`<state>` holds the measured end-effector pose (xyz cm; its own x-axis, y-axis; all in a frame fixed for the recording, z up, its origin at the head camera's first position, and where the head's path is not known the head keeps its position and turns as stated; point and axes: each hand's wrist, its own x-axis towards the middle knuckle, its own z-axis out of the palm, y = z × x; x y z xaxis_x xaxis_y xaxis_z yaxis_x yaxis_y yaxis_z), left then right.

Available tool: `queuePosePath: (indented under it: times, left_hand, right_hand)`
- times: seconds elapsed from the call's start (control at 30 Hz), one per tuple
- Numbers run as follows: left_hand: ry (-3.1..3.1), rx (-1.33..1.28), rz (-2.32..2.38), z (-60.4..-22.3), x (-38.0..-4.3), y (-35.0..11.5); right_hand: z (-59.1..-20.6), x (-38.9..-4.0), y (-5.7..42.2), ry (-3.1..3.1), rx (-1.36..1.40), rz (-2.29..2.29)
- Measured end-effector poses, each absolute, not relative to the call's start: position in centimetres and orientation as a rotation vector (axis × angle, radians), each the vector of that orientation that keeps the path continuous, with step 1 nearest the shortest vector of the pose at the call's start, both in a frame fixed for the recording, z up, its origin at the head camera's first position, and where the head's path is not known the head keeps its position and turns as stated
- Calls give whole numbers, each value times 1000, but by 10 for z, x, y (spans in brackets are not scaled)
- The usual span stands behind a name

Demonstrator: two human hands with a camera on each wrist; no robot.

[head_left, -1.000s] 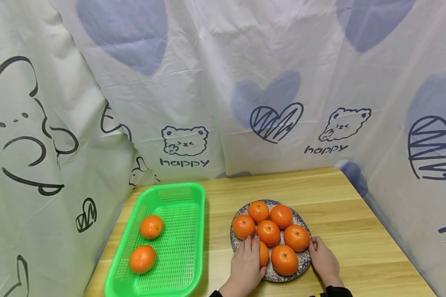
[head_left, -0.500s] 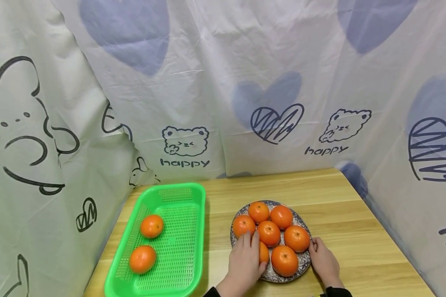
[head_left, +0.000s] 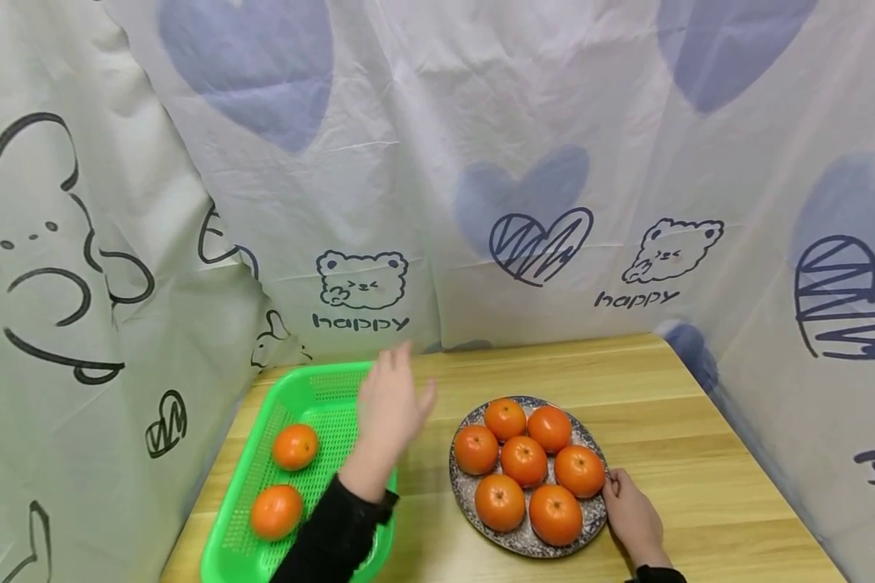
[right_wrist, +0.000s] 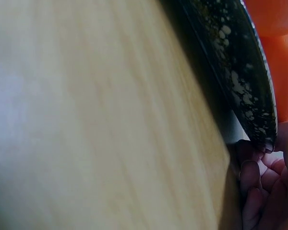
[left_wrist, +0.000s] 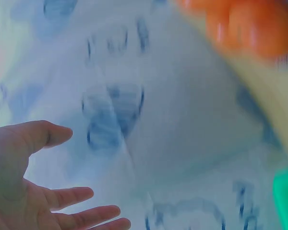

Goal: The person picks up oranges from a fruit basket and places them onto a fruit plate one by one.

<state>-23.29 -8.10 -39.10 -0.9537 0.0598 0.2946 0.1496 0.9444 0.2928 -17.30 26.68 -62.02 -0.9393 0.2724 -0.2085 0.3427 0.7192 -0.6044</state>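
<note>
My left hand [head_left: 391, 405] is raised over the right side of the green basket [head_left: 215, 518], blurred, with nothing in it. In the left wrist view the fingers [left_wrist: 81, 196] and thumb are spread apart. The speckled dark plate [head_left: 474, 522] stands on the table, bearing several round orange fruits [head_left: 499, 502] with small stem marks. At the plate's right rim my right hand [head_left: 633, 514] pinches the edge. In the right wrist view its fingertips [right_wrist: 252, 172] curl under the rim. Two more orange fruits [head_left: 295, 447] lie in the left part of the basket.
The wooden table [head_left: 693, 453] carries the basket at left and the plate to its right, with a strip of bare wood between them. A printed white cloth [head_left: 437, 162] hangs behind and along both sides of the table.
The left hand has let go of the front left fruit on the plate and swung up and left over the basket. That fruit stays on the plate. The right hand keeps its hold on the rim.
</note>
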Motion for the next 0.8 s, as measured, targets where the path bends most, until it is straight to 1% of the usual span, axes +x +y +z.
queuePosePath:
  times: [0.07,0.13,0.23,0.33,0.47,0.57,0.67,0.8]
  left_hand:
    - [-2858,-53,-466,-384,-254,-102]
    - [-2918,31,-431,-388,-277,-125]
    - [-3009,114,-371,-412,-308,-159]
    - [-3109,200,-347,-443,-325,-192]
    - [-3262,280,-403,-481,-327,-229]
    - [-3360,275,-450,-503,-323,-247]
    - [-3427,222,-462,-514,-320,-258]
    - [-3484,160,-390,-519,-314,-268]
  right_hand:
    - [-621,-173,267,2824,504,-1019]
    - [-622,-173,267,2831,504,-1019]
    - [-622,-174,267,2836,512,-1014]
    - [-623,-174,267,2837,510,-1018]
    - [-624,-174,265,2818,495,-1026]
    - [-623,-174,264,2808,490,-1031]
    - [-621,-175,263,2813,496,-1035]
    - [-619,-175,262,2822,500,-1035]
